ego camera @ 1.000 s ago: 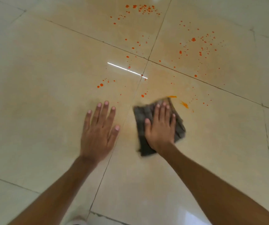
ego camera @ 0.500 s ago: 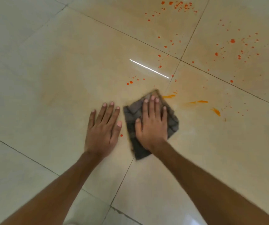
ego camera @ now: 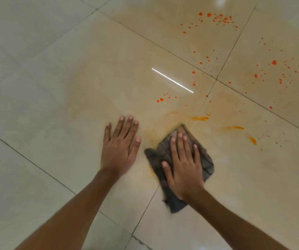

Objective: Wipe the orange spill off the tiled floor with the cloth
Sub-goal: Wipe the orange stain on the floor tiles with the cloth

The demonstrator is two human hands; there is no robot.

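A dark grey cloth point(ego camera: 205, 160) lies crumpled on the beige tiled floor point(ego camera: 72, 87). My right hand point(ego camera: 183, 165) presses flat on top of the cloth, fingers spread, covering its middle. Flat on the bare tile just left of the cloth rests my left hand point(ego camera: 120, 148), holding nothing. Orange spill droplets point(ego camera: 274, 62) speckle the tiles at the upper right, and more dots point(ego camera: 161, 99) sit beyond the cloth. Smeared orange streaks point(ego camera: 200, 118) lie just past the cloth's far corner, and a faint streak point(ego camera: 152, 171) shows at its left edge.
Dark grout lines point(ego camera: 215, 79) cross the floor between large glossy tiles. A bright strip of reflected light point(ego camera: 172, 80) shines ahead of my hands. Pale grey-green tiles point(ego camera: 18, 159) stretch to the left and near side.
My right hand slid the cloth leftward across the grout line and back toward me, leaving orange streaks behind it. My view shifted left. My left hand stayed planted.
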